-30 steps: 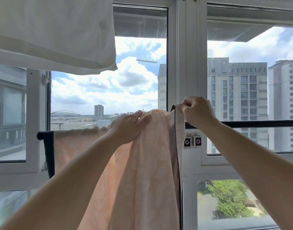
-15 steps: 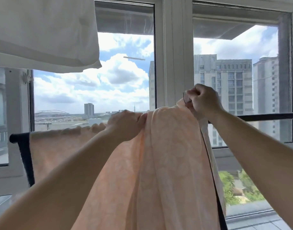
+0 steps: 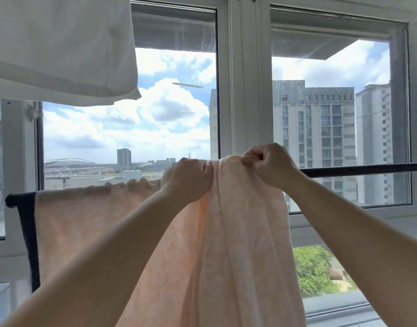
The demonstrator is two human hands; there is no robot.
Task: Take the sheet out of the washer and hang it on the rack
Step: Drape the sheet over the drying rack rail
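Note:
A peach patterned sheet with a dark navy border hangs over a black rack bar that runs across the window. Its left part lies spread flat along the bar. The middle part is bunched in long folds that fall toward me. My left hand grips the bunched cloth at the bar. Close to its right, my right hand pinches the top edge of the same bunch. To the right of my hands the bar is bare.
A white cloth hangs overhead at the upper left. White window frames stand right behind the bar, with tall buildings and sky beyond the glass. A sill runs below the right pane.
My right hand has moved left, closer to my left hand, and now holds the gathered top of the sheet. The view has shifted, showing more bare bar on the right.

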